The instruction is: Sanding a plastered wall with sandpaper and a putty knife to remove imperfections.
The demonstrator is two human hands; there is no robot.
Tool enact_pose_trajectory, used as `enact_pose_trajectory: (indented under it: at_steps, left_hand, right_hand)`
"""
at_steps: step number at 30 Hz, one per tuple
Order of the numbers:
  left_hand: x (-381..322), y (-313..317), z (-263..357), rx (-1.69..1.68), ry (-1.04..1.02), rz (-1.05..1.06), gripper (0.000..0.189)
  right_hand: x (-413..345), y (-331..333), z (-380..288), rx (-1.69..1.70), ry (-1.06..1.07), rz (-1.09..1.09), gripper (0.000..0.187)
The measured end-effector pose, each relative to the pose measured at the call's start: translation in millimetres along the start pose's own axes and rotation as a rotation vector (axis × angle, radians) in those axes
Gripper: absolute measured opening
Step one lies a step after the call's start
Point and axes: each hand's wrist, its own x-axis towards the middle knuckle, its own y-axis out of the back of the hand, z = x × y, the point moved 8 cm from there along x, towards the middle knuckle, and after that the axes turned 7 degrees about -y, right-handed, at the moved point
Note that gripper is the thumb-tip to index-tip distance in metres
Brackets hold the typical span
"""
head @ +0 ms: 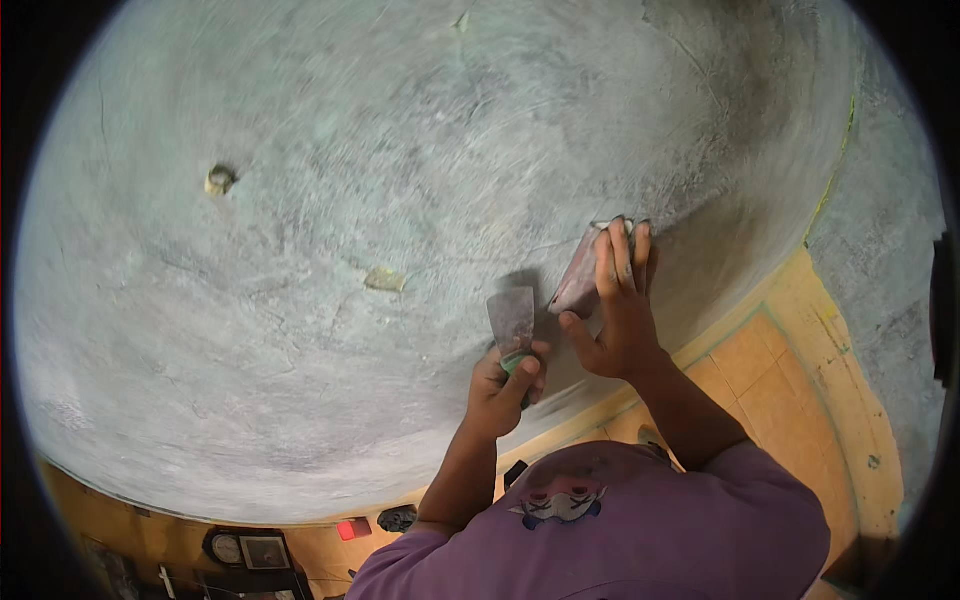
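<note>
A grey plastered wall [315, 225], scuffed and smeared, fills most of the view in front of me. My left hand [504, 390] grips a putty knife [513, 319] by its green handle, blade pointing up and a little off the wall. To the right, my right hand [621, 307] lies over a flat, reddish-grey sanding block [577, 274], pressing it to the wall with fingers spread along it and the thumb at its lower end. Much of the block is hidden under the fingers. A thin crack runs across the plaster left of the block.
Left on the wall are a round hole [220, 180] and a yellowish bare patch [385, 280]. A yellow band [832, 322] edges the wall at right. Orange floor tiles [750, 360], a red box [354, 529], a black bag [397, 518] and a clock [226, 548] show below.
</note>
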Motion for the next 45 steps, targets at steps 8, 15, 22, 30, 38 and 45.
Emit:
enact_pose_trajectory:
  at_steps: [8,15,22,30,38,45]
  left_hand:
    - [20,-18,0,-0.028,-0.052,0.011,0.024]
    - [37,-34,-5,-0.005,-0.074,0.041,0.026]
    - [56,-56,-10,0.005,-0.097,0.097,0.028]
    - [62,-70,-21,0.019,-0.134,0.153,0.029]
    - [62,-72,-26,0.043,-0.103,0.093,0.028]
    - [56,-64,-29,0.033,-0.001,0.025,0.029]
  right_hand:
    - [36,27,20,0.057,-0.071,0.025,0.077]
    - [51,41,44,0.053,-0.082,0.034,0.078]
    - [26,26,84,-0.001,0.081,0.232,0.066]
    - [58,59,82,0.003,0.092,0.341,0.050]
    - [40,50,92,-0.089,0.199,0.317,0.043]
    - [39,46,88,-0.060,0.114,0.327,0.043]
